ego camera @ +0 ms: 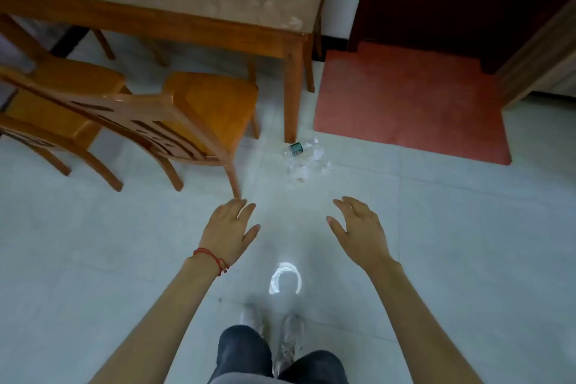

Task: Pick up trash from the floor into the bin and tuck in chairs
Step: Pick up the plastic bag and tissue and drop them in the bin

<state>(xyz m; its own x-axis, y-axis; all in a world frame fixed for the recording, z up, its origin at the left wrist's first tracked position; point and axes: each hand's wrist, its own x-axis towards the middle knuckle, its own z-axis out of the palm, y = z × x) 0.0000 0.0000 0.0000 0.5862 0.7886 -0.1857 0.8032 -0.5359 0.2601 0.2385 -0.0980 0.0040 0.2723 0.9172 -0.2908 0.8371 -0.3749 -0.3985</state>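
Trash (304,159), a crushed clear bottle with a teal label among white paper scraps, lies on the floor ahead of your fingers, just past the desk leg (292,93). Your right hand (361,227) is slightly nearer than your left hand (227,227). Both are spread open and empty. The bottle's long axis runs roughly crosswise to your reach.

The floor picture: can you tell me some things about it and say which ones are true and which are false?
1. Both hands are empty. True: the left hand and right hand are open, holding nothing.
2. The plastic bottle lies on the red mat. False: it lies on the tile floor by the table leg.
3. Crumpled paper lies beside the bottle. True.
4. The chair is tucked fully under the table. False: it stands pulled out.
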